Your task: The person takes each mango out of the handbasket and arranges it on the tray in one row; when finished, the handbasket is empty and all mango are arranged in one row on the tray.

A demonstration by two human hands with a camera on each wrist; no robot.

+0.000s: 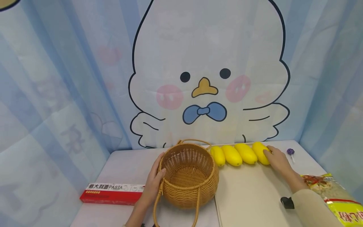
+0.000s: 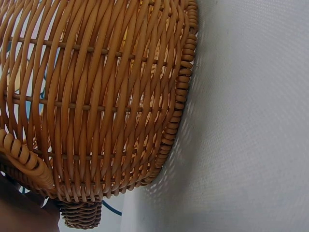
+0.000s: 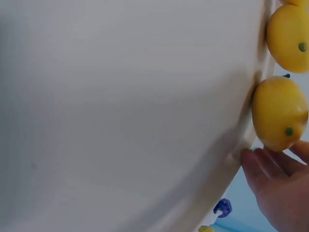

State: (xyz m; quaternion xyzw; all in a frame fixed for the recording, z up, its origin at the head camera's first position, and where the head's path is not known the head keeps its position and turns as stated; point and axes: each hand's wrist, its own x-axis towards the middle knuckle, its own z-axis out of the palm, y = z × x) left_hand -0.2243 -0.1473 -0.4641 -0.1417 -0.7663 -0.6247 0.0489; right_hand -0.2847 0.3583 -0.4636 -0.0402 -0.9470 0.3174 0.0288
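A round wicker basket with looped handles stands on the table, its inside visible from above. My left hand holds the basket's left side, thumb at the rim; in the left wrist view the woven wall fills much of the picture. Several yellow mangoes lie in a row along the far edge of a pale board, right of the basket. My right hand is at the row's right end, fingertips touching the rightmost mango. In the right wrist view, those fingers look fairly straight beside the mango's lower end.
A red and white pasta box lies left of the basket. Toward the right are a purple lollipop and a food bag. The pale board lies beneath the right arm. Printed curtains rise behind and at both sides.
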